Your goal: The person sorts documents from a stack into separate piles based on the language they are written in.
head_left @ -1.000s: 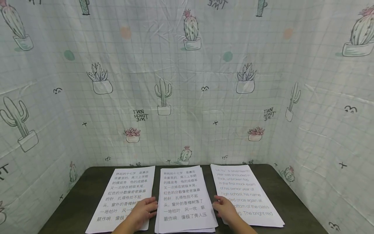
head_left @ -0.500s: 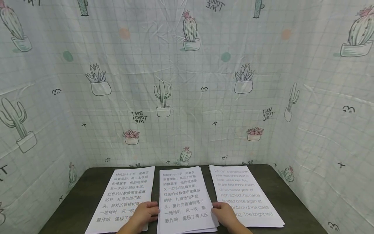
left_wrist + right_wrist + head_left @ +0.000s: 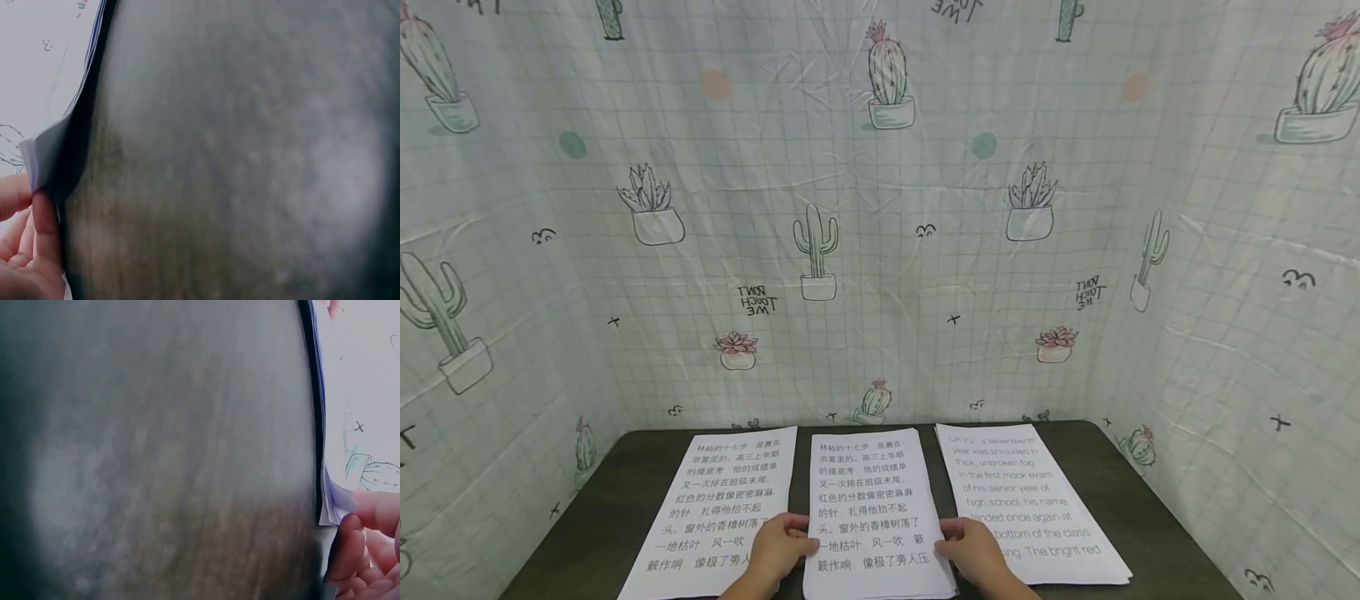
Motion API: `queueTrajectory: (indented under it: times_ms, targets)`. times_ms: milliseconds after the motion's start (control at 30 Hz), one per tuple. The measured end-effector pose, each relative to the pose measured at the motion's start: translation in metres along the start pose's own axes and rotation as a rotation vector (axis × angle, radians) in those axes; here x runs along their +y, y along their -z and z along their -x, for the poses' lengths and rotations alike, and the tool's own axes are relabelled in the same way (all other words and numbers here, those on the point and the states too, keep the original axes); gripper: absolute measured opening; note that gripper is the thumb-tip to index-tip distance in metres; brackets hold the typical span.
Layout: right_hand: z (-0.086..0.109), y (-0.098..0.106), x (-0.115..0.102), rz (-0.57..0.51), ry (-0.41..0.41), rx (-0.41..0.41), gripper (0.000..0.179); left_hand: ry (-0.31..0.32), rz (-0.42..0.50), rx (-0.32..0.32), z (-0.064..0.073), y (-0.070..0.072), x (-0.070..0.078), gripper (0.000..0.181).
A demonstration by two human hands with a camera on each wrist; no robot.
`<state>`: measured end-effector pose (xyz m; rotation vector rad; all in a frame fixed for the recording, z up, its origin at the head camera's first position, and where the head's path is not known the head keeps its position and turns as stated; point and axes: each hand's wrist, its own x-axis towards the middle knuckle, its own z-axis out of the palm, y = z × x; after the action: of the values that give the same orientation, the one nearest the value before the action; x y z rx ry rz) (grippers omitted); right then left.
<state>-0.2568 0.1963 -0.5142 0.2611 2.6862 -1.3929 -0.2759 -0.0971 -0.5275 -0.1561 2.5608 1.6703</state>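
Note:
A middle stack of printed paper [image 3: 868,500] lies between my hands, Chinese text facing up. My left hand [image 3: 778,548] pinches its left edge near the front, thumb on top. At the opposite edge, my right hand [image 3: 973,550] pinches the sheets the same way. In the left wrist view, thumb and finger hold a bent paper edge [image 3: 47,156]. The right wrist view has several layered sheets [image 3: 331,494] pinched by the fingertips, with the edges slightly spread. The fingers beneath the stack are mostly hidden in the head view.
A left stack of Chinese-text paper [image 3: 715,500] lies partly behind my left forearm. To the right is an English-text stack [image 3: 1022,500], partly covered by my right hand. All rest on a dark table [image 3: 580,533], enclosed by a cactus-print cloth [image 3: 880,250].
Both hands have closed in on the middle stack and now pinch its side edges, thumbs on top. The stack's sheets look more evenly lined up. The side stacks stay put.

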Motion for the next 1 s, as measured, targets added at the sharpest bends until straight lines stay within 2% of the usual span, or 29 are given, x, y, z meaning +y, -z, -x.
queueTrajectory:
  times_ms: [167,367,600,1000]
  targets:
    - [-0.0002,0.0005,0.0009,-0.006,0.017,0.006,0.043,-0.009,0.009,0.004,-0.0003,0.0005,-0.0016,0.046]
    - [-0.0017,0.0023,0.0010,-0.066,-0.034,-0.022,0.039,0.031,0.049,0.003,-0.0009,0.0012,-0.0022,0.036]
    - [-0.0011,0.0037,0.0011,-0.080,-0.021,-0.001,0.038,0.040,0.059,0.052,0.0014,0.0007,0.0010,0.021]
    - [0.0009,0.0047,-0.0015,-0.147,-0.013,0.012,0.038,0.033,0.106,0.112,0.0030,0.0026,0.0036,0.016]
